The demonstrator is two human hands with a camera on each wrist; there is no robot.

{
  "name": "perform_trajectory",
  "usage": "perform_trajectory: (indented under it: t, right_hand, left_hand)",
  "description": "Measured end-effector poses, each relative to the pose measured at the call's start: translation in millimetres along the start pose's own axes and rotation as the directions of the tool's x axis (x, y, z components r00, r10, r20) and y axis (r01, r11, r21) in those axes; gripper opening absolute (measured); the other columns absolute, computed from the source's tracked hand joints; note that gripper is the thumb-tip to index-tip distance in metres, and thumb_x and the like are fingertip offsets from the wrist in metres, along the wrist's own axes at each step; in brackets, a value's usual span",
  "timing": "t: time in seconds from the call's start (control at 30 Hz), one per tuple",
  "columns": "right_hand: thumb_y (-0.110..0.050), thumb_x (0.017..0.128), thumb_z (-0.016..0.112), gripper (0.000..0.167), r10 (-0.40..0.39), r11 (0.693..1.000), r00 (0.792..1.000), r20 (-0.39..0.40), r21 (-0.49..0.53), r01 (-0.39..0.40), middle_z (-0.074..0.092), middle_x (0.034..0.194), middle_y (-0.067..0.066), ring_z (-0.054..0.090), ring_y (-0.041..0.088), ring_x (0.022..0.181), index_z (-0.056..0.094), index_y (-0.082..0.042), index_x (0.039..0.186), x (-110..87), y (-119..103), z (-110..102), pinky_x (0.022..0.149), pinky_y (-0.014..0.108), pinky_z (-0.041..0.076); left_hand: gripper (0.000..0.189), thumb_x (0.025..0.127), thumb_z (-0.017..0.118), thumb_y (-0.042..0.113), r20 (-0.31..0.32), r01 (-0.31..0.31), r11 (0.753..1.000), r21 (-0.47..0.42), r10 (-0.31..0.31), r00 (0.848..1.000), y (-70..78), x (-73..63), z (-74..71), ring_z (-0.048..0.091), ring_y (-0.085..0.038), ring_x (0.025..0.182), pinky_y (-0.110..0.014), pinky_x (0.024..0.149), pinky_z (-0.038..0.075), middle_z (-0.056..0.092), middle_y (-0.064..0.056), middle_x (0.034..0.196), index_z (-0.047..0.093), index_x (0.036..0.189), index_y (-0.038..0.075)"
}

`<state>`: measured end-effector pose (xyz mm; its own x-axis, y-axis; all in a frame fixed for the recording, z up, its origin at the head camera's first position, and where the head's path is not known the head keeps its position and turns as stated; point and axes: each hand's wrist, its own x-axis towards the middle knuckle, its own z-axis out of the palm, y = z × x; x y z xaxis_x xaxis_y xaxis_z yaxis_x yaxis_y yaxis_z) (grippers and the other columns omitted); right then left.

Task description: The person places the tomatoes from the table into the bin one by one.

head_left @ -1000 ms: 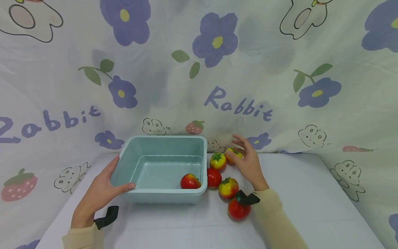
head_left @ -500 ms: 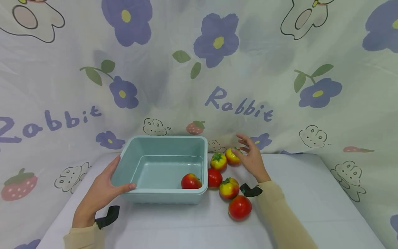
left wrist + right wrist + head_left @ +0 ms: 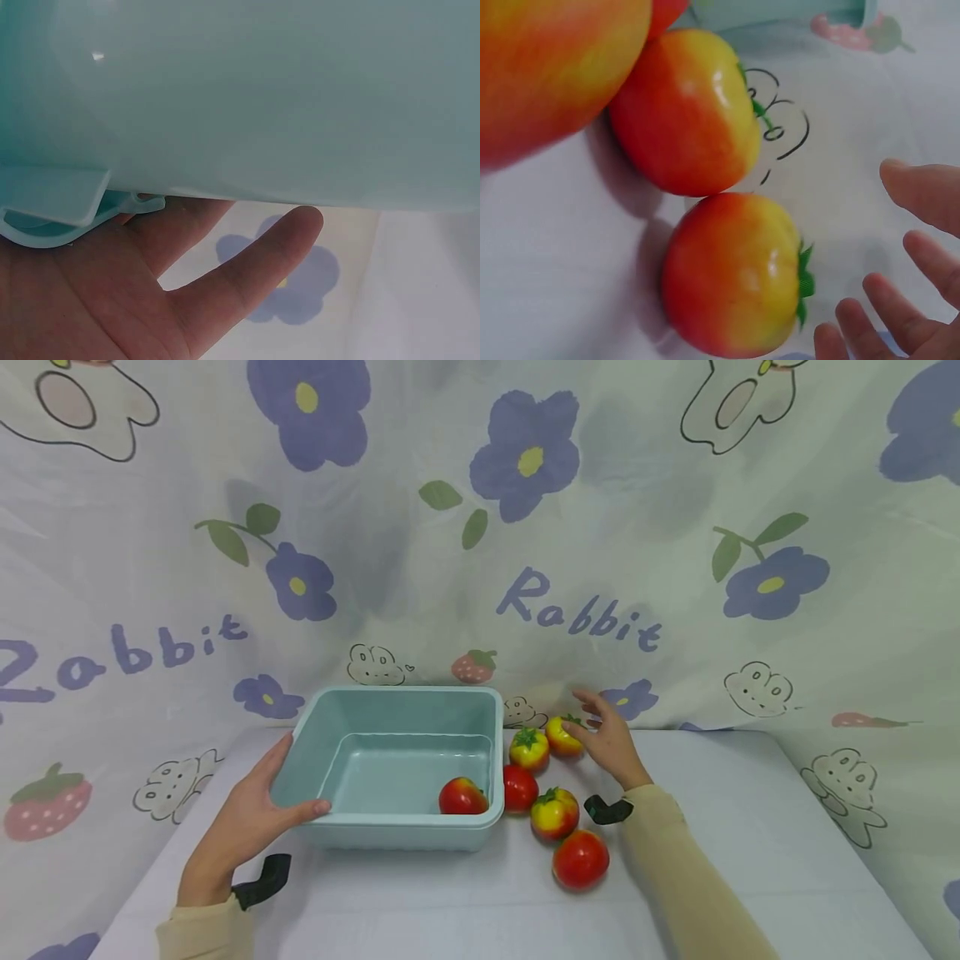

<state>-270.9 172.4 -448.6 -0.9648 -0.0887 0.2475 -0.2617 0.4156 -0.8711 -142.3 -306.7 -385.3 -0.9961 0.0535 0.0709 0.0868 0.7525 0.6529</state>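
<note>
A pale blue-green plastic bin (image 3: pixel 390 837) stands left of centre with one red-yellow tomato (image 3: pixel 462 797) in its front right corner. At the bin's front left corner, my left hand (image 3: pixel 247 810) holds the rim, thumb over it and fingers against the outer wall; the left wrist view shows those fingers (image 3: pixel 255 262) beside the wall. My right hand (image 3: pixel 611 745) hovers beside the farthest tomato (image 3: pixel 564 737), fingers spread. In the right wrist view a gap separates the fingers from that tomato (image 3: pixel 735 277). A second yellow-red tomato (image 3: pixel 529 749) lies just left of it.
Right of the bin lie further tomatoes: a red one (image 3: pixel 519 789) by the bin wall, a yellow-red one (image 3: pixel 555 814), and a red one (image 3: pixel 581 860) nearest me. The white table (image 3: pixel 750 843) meets a patterned cloth (image 3: pixel 420 577) behind.
My right hand has drawn slightly right, away from the farthest tomato, and then stayed nearly still. The left hand, bin and tomatoes keep their places.
</note>
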Motion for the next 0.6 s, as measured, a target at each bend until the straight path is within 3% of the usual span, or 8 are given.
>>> perform_trajectory:
  t: [0.27, 0.6]
  right_hand:
    - [-0.019, 0.093, 0.073, 0.062, 0.1, 0.995, 0.994, 0.044, 0.019, -0.101, 0.044, 0.152, 0.015, 0.04, 0.038, 0.139, 0.047, -0.006, 0.148, 1.0, 12.9, 3.1, 0.116, 0.054, 0.034]
    - [-0.024, 0.088, 0.075, 0.069, 0.202, 0.979, 0.974, 0.106, -0.014, -0.202, 0.042, 0.154, 0.015, 0.038, 0.041, 0.139, 0.046, -0.014, 0.15, 0.5, 22.1, 7.7, 0.112, 0.061, 0.036]
  left_hand:
    - [0.118, 0.082, 0.081, 0.042, 0.004, 0.011, 1.0, 0.001, -0.011, 1.0, -0.3, 0.1, 0.3, 0.024, -0.055, 0.142, -0.079, 0.101, 0.029, 0.01, -0.025, 0.165, 0.001, 0.163, 0.013]
    - [0.118, 0.082, 0.082, 0.042, -0.001, 0.004, 1.0, -0.002, -0.004, 1.0, 0.9, -0.3, 0.2, 0.025, -0.055, 0.141, -0.079, 0.101, 0.029, 0.011, -0.026, 0.165, 0.001, 0.163, 0.012]
